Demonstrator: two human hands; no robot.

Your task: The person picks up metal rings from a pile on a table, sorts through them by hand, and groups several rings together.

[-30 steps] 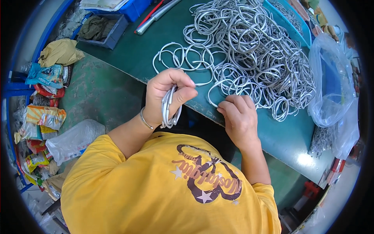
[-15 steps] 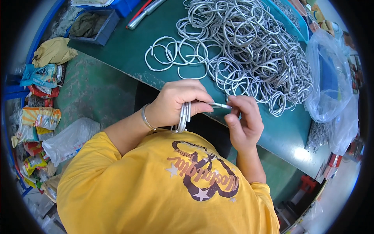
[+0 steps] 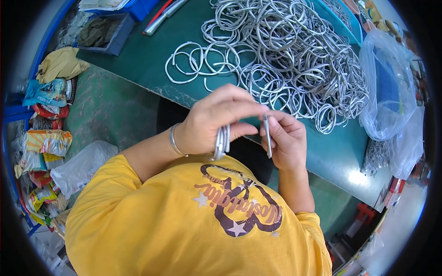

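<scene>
Several grey wire rings (image 3: 222, 141) hang bunched in my left hand (image 3: 214, 115), held by the curled lower fingers. Its thumb and index finger are stretched toward my right hand, the index tip close to or touching the top of another ring. That single grey ring (image 3: 268, 138), seen nearly edge-on, is pinched between the thumb and fingers of my right hand (image 3: 289, 138). Beyond both hands, a large tangled pile of grey rings (image 3: 299, 55) covers much of the green table (image 3: 138, 69). A few loose rings (image 3: 184, 64) lie at the pile's left side.
A light-blue basket (image 3: 354, 30) stands at the far right, with a clear plastic bag (image 3: 386, 92) beside it. Far left are a silver-and-red rod-like tool (image 3: 159, 20) and a blue-grey bin (image 3: 117, 37) holding dark cloth. Assorted packets (image 3: 46, 94) line the left side.
The single ring has swung from lying level between both hands to hanging downward in my right hand. My left fingers have moved right, toward my right hand.
</scene>
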